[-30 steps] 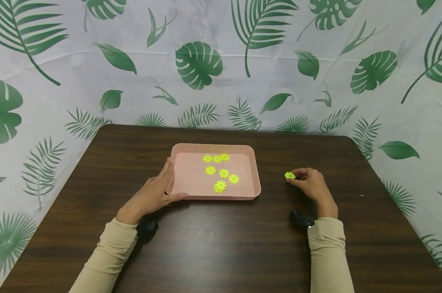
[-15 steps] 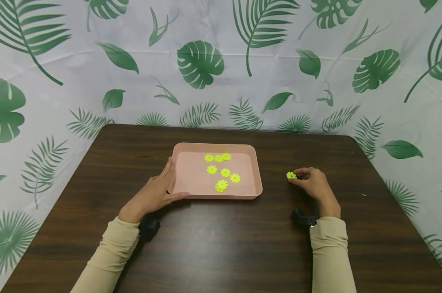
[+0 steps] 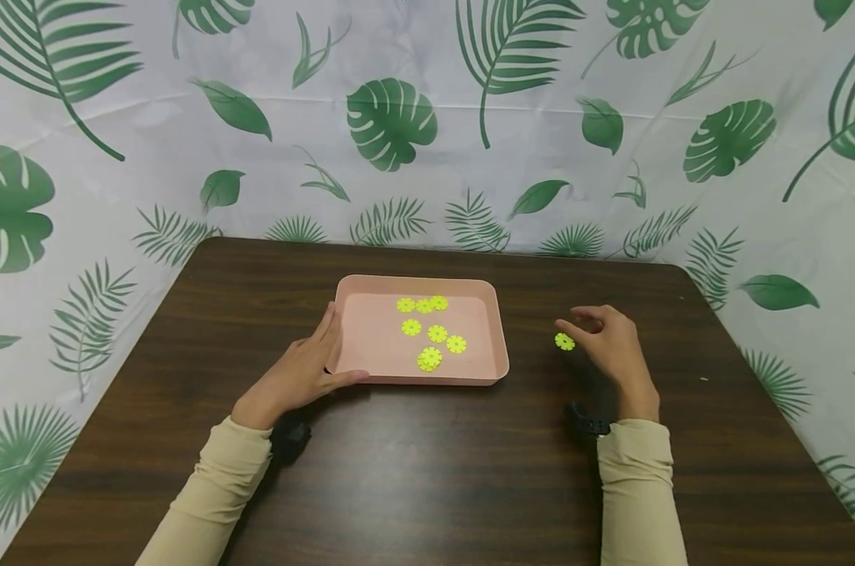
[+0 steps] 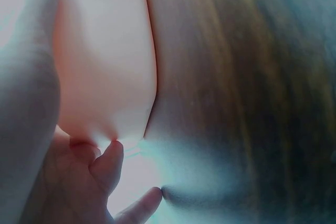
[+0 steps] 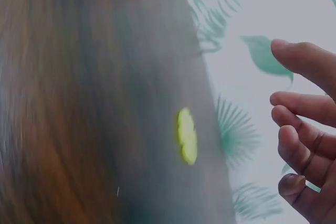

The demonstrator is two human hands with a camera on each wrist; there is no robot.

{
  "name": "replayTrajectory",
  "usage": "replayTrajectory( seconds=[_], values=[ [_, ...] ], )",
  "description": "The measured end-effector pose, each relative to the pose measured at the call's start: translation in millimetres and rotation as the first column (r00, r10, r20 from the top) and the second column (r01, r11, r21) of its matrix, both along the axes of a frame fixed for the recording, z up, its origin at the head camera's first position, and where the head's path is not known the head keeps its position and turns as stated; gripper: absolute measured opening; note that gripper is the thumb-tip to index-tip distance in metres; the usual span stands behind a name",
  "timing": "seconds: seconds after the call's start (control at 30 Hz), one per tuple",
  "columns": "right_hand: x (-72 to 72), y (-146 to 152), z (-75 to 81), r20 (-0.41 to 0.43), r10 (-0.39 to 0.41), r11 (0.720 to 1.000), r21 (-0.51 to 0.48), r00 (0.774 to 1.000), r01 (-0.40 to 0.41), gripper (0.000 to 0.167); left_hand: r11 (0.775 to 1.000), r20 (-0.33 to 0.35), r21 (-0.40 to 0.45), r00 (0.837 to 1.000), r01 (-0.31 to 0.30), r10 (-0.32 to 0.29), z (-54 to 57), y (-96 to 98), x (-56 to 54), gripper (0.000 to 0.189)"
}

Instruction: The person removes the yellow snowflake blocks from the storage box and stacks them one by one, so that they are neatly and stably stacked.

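Note:
In the head view my left hand [image 3: 296,376] rests against the near left corner of a pink tray [image 3: 356,338], straight fingers along its left side and thumb along the front wall. The left wrist view shows this tray wall [image 4: 107,61] up close beside the hand. Several yellow-green notched discs [image 3: 430,358] lie in the tray, some overlapping. Right of the tray, one more notched disc [image 3: 565,342] lies on the table, just under my right hand [image 3: 609,342]. That hand is raised, thumb and fingers parted and holding nothing; the right wrist view shows them apart from the disc [image 5: 187,136].
The dark wooden table [image 3: 427,479] ends at a leaf-patterned cloth [image 3: 427,189] behind it. A tiny pale speck [image 3: 704,379] lies on the table to the right. Black straps [image 3: 588,420] circle the wrists.
My right hand has let go of the disc it pinched and lifted slightly away, leaving the disc on the table. The left hand stays at the tray; the head view shifts slightly.

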State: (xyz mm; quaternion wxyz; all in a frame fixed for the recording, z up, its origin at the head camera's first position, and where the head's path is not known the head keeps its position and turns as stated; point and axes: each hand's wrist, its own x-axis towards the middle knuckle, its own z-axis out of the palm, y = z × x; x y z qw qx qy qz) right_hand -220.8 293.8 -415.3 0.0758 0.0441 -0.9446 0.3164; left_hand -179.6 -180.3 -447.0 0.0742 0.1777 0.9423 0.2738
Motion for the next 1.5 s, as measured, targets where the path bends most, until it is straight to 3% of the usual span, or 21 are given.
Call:
replayTrajectory(
  seconds=[0.3, 0.8, 1.13, 1.37, 1.5],
  values=[
    [-5.5, -38, 6.0, -0.052, 0.034, 0.998, -0.053, 0.998, -0.036, 0.049, 1.000, 0.003, -0.009, 1.000, 0.006, -0.006, 2.7, -0.1, -0.9, 0.112],
    [-9.5, -112, 9.0, -0.086, 0.198, 0.975, -0.087, 0.976, -0.205, 0.038, 1.000, -0.009, -0.018, 1.000, 0.009, -0.009, 3.1, -0.7, -2.8, 0.113],
    [-11.6, -150, 3.3, -0.002, 0.306, 0.950, -0.072, 0.952, -0.305, 0.043, 1.000, -0.008, -0.019, 1.000, 0.008, -0.008, 5.7, -0.3, -3.7, 0.113],
    [-13.9, -167, -2.0, 0.090, 0.418, 0.908, -0.002, 0.904, -0.419, 0.040, 1.000, -0.009, -0.014, 1.000, 0.005, -0.005, 5.0, -1.0, -2.9, 0.112],
    [-13.4, -172, -5.6, 0.182, 0.437, 0.893, 0.027, 0.881, -0.449, 0.040, 1.000, -0.004, -0.013, 1.000, 0.002, -0.002, 4.4, -1.0, -2.8, 0.112]
  ],
)
